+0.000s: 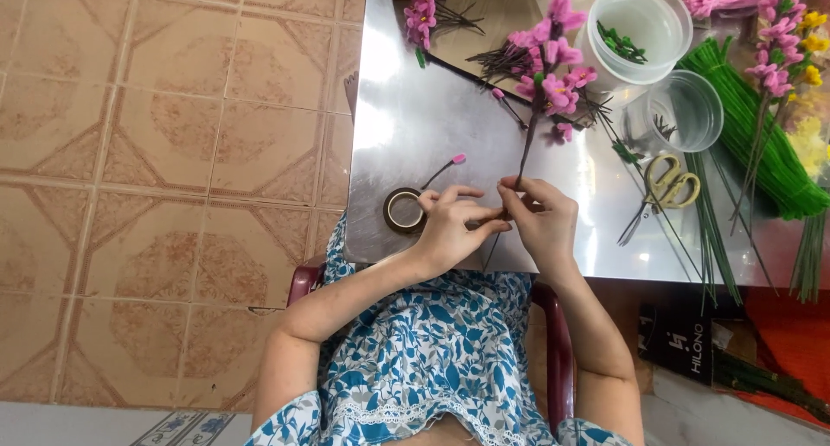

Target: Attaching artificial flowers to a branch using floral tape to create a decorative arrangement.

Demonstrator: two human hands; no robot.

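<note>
From the head view, I am seeing the left hand [450,226] and the right hand [543,221] meeting over the desk [415,117], both pinching the lower stem of a pink flower branch [546,74] that is rising toward twelve o'clock from the fingers. A roll of brown tape [403,210] is lying just beside the left hand at nine o'clock. Gold scissors [670,184] are resting at two o'clock from the right hand, with green wires [761,143] and two clear tubs [644,27] beyond. Nothing is blocking the branch.
</note>
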